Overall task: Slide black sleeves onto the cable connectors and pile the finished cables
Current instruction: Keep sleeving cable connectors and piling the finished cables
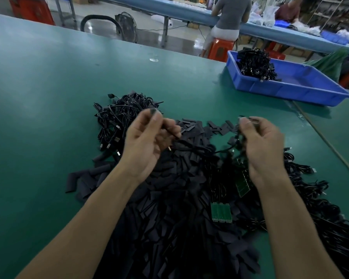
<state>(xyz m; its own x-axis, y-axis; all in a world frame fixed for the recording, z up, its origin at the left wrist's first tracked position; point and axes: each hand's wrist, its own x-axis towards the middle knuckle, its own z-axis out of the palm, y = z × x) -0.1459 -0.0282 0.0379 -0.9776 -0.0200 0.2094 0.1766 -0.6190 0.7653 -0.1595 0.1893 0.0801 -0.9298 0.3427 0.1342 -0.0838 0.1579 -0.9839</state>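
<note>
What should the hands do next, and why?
Probably lower the right hand to take a sleeve: both hands pinch the cable above the sleeves, and its metal tip by the left hand looks bare. Blur hides whether the right fingertips already hold one.

Mount: head-worn, single wide-angle view.
Facing: forward and down across the table (48,87), blue tray (290,91) at upper right.
Nearness: close; left hand (147,141) and right hand (262,146) mid-frame, forearms filling the lower part.
</note>
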